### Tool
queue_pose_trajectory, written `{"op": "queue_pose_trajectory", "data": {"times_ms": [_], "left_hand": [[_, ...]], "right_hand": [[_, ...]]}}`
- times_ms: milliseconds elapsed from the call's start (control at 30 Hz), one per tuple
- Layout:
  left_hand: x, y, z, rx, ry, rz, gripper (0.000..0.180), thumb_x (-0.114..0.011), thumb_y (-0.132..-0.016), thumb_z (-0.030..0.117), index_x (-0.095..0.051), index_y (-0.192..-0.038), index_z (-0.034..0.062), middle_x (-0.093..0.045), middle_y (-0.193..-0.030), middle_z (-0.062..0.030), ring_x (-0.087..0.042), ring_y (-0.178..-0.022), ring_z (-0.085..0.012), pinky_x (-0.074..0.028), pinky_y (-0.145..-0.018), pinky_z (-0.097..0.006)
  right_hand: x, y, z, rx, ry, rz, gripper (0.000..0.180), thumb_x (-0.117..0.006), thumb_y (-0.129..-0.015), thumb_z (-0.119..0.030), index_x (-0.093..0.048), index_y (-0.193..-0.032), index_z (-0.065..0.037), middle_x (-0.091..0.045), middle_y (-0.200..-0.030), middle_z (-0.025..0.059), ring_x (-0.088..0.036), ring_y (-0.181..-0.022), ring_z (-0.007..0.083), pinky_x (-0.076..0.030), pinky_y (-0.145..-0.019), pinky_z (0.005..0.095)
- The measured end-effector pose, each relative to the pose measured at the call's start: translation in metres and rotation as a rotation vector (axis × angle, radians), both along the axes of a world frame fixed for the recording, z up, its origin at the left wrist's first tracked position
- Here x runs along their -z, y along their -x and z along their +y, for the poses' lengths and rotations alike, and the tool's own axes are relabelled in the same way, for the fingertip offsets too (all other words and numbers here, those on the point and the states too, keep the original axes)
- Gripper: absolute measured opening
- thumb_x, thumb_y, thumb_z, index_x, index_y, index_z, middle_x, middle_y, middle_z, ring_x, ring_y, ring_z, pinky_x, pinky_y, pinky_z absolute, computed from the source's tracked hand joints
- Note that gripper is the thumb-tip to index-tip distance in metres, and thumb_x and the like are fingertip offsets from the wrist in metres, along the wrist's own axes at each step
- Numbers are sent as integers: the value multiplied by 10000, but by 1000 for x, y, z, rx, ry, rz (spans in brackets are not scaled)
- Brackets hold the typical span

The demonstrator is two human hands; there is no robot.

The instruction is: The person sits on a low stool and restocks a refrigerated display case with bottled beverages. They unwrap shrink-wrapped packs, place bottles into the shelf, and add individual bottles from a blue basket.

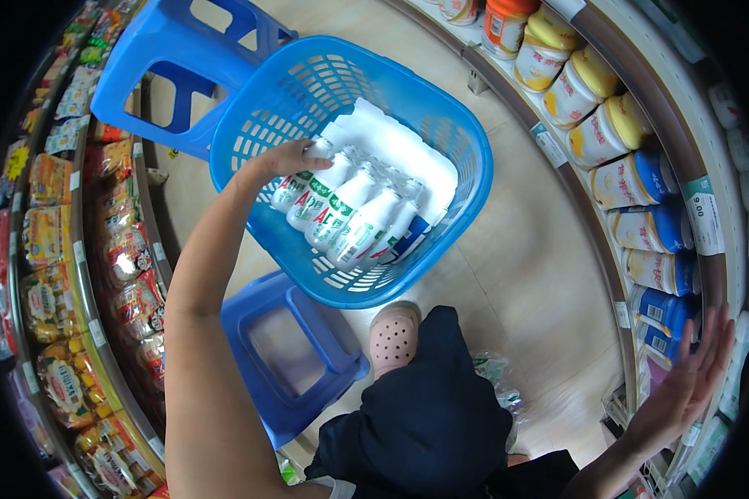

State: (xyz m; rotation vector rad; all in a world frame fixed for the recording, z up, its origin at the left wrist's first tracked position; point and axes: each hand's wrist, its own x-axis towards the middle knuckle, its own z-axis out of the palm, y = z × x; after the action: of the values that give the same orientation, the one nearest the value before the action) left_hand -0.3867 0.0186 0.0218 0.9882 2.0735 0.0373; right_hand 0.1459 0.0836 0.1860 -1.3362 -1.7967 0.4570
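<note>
A: Where are the bottles [354, 208]?

B: Grouped inside the blue basket [226, 179], slanting in view, with a white sheet-like piece [404, 154] beside them.

A: How would they handle?

B: If full, I'd expect the group to be fairly heavy, though one bottle should be light. They look like smooth plastic: slightly squeezable, slippery if damp, unlikely to shatter. The narrow necks suit one bottle; for the lot, I'd support the bodies from underneath. I can't tell whether wrap binds them.

A: And the left hand [285, 160]?

B: It reaches over the basket's left side, elbow bent, wrist above the rim. Its fingers are partly curled at the neck of the endmost bottle; I can't tell whether they grip it or only touch it.

A: The right hand [695, 387]?

B: Raised well apart from the basket, near the blue-lidded cans [659, 310] on the shelf. Its fingers are extended, slightly parted, and appear to hold nothing.
</note>
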Motion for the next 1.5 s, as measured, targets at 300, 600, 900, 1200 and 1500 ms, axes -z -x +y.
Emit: {"op": "queue_pose_trajectory", "data": {"times_ms": [300, 600, 900, 1200, 1500], "left_hand": [[-7, -4, -8, -273, 7, -391, 866, -751, -629, 501, -442, -1242, -27, -545, -1172, -180, -545, -1069, -273, -398, -955, -350], [-50, -47, -25, -440, -333, -297, 517, -666, -797, 330, -516, -1162, -5, -619, -991, -117, -602, -867, -160, -472, -744, -256], [-130, -54, -55, -224, -1043, 362, 245, -649, -823, 164, -572, -1004, 18, -604, -855, -25, -531, -774, -76, -435, -693, -227], [-185, -75, -36, -396, -1560, -50, 193, -566, -882, 182, -551, -1002, 31, -600, -911, -35, -548, -801, -78, -425, -723, -212], [-185, -161, 22, -245, -1607, -549, 435, -494, -878, 325, -454, -1160, -4, -545, -1084, -121, -553, -1006, -226, -437, -884, -353]], "right_hand": [[27, 11, -16, -29, 234, 145, 541, -444, -850, -261, -347, -1336, -44, -332, -1377, 197, -317, -1277, 355, -284, -1017, 537], [33, 35, -26, -67, 386, 209, 506, -510, -818, -194, -393, -1291, -53, -356, -1368, 177, -396, -1226, 299, -358, -974, 464], [34, 42, -30, -126, 423, 226, 479, -528, -817, -170, -412, -1272, -77, -357, -1371, 162, -422, -1206, 280, -383, -958, 425], [17, 61, -20, -254, 369, 204, 511, -511, -825, -50, -358, -1313, -65, -373, -1359, 142, -420, -1205, 269, -365, -971, 382], [-32, 77, 23, -454, 194, 100, 910, -730, -684, -78, -174, -1405, -101, -305, -1391, 115, -350, -1258, 259, -302, -1024, 414]]}}
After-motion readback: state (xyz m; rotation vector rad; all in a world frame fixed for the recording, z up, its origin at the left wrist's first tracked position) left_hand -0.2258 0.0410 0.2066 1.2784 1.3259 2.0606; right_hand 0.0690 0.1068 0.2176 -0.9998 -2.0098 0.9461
